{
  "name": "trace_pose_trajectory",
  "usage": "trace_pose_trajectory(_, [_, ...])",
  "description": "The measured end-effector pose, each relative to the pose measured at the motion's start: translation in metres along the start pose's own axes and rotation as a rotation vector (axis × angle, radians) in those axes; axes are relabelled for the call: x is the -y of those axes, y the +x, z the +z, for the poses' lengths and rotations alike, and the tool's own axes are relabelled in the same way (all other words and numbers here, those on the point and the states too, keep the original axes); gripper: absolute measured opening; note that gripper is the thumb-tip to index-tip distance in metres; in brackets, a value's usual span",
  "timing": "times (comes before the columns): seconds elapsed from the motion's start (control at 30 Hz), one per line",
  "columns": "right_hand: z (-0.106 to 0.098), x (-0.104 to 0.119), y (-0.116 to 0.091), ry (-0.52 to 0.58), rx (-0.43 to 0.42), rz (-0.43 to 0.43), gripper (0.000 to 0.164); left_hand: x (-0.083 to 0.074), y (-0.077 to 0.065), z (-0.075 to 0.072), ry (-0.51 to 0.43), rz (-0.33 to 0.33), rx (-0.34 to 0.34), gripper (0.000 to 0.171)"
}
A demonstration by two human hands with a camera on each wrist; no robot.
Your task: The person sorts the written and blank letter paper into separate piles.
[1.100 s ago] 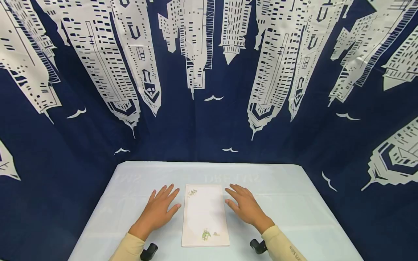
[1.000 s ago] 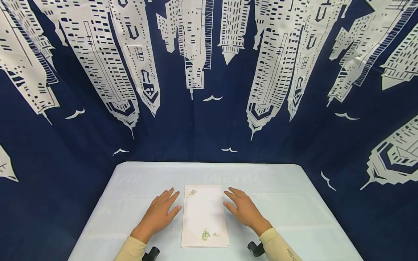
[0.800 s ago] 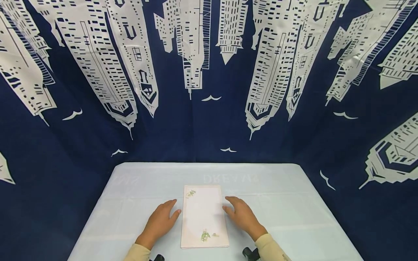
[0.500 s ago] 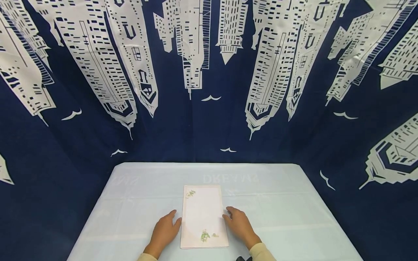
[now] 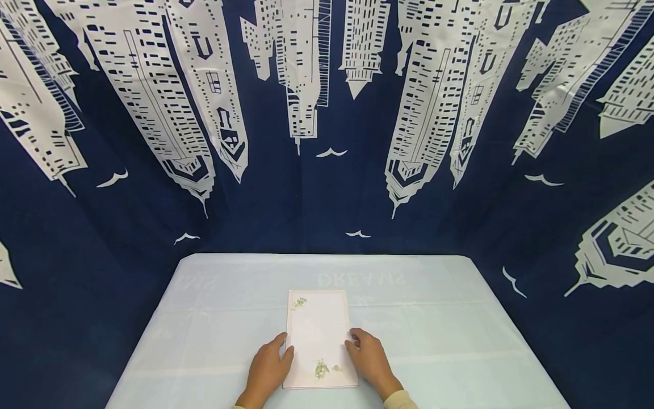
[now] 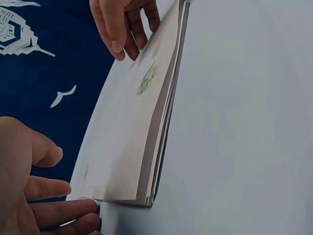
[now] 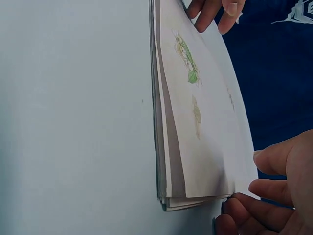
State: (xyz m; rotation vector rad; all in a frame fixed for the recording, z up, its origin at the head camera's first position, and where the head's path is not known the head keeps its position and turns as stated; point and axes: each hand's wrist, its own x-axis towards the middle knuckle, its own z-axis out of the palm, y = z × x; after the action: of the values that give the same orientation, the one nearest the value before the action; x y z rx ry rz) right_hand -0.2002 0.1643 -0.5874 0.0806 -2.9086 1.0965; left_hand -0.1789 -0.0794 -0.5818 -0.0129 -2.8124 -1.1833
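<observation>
A stack of letter paper [image 5: 319, 332], pale with small green floral prints, lies upright on the white table between my two hands. Its near edge shows several loose layers over a dark bottom in the left wrist view. My left hand [image 5: 268, 366] is at its left edge, fingertips right at the side and thumb [image 6: 49, 152] raised above the top sheet. At the opposite edge my right hand [image 5: 372, 359] mirrors this, its fingers [image 7: 244, 210] loosely bent at the stack's side, thumb above the paper.
The table [image 5: 449, 318] wears a white cloth with faint mirrored lettering. Behind and around it hangs a dark blue cloth [image 5: 306, 204] printed with white buildings and birds.
Both hands have come down and toward me from beside the upper half of the stack, then inward to its left and right edges. Their spread fingers have drawn together. The stack stays put.
</observation>
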Motion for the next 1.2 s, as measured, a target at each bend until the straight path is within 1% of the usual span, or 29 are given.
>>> trace_pose_trajectory(0.13, [0.001, 0.001, -0.002, -0.007, -0.002, 0.007, 0.035, -0.003, -0.001, 0.003, 0.013, 0.008, -0.008, 0.040])
trace_pose_trajectory(0.27, [0.002, 0.003, -0.004, -0.045, -0.020, 0.008, 0.034, -0.007, -0.004, 0.006, 0.029, 0.010, -0.020, 0.038])
trace_pose_trajectory(0.43, [0.003, 0.006, -0.006, -0.094, -0.059, 0.007, 0.030, -0.011, -0.010, 0.008, 0.056, 0.056, -0.061, 0.034])
trace_pose_trajectory(0.57, [0.005, 0.006, -0.008, -0.097, -0.105, 0.028, 0.026, -0.011, -0.013, 0.012, 0.067, 0.083, -0.104, 0.028])
trace_pose_trajectory(0.67, [0.008, 0.005, -0.008, -0.029, -0.159, 0.025, 0.025, -0.008, -0.013, 0.013, 0.026, 0.094, -0.144, 0.026])
trace_pose_trajectory(0.73, [0.009, 0.004, -0.009, 0.056, -0.186, 0.019, 0.028, -0.005, -0.012, 0.015, -0.023, 0.096, -0.175, 0.028])
trace_pose_trajectory(0.8, [0.009, 0.004, -0.010, 0.151, -0.200, 0.007, 0.035, -0.003, -0.011, 0.015, -0.084, 0.091, -0.196, 0.032])
trace_pose_trajectory(0.9, [0.009, 0.004, -0.010, 0.279, -0.192, 0.012, 0.044, 0.002, -0.011, 0.015, -0.173, 0.043, -0.204, 0.037])
trace_pose_trajectory(1.0, [0.010, 0.009, -0.009, 0.365, -0.183, 0.040, 0.047, 0.008, -0.011, 0.010, -0.250, -0.021, -0.199, 0.042])
trace_pose_trajectory(1.1, [0.014, 0.018, -0.006, 0.417, -0.178, 0.063, 0.043, 0.014, -0.010, 0.000, -0.294, -0.080, -0.214, 0.045])
trace_pose_trajectory(1.2, [0.019, 0.030, -0.002, 0.438, -0.163, 0.052, 0.036, 0.021, -0.008, -0.013, -0.296, -0.116, -0.238, 0.046])
